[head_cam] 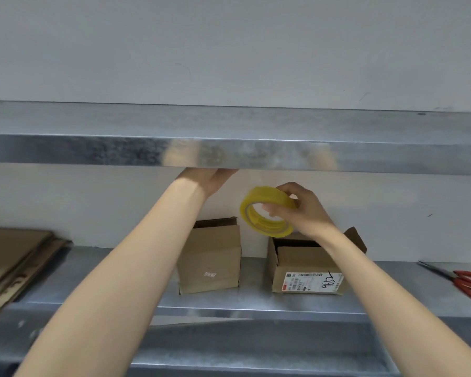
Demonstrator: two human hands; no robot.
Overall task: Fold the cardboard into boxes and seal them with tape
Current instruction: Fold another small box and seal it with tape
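Head view: tape roll [267, 210] in right grip [299, 210] (raised)

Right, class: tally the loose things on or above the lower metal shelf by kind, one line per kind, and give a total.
Folded cardboard boxes: 2 (plain one, labelled one)
Stacks of flat cardboard: 1
Yellow tape rolls: 1, held in the right hand
Red-handled scissors: 1
Total: 5

Single head view, facing forward at metal shelf [229, 300] against wall, close, arm's reach.
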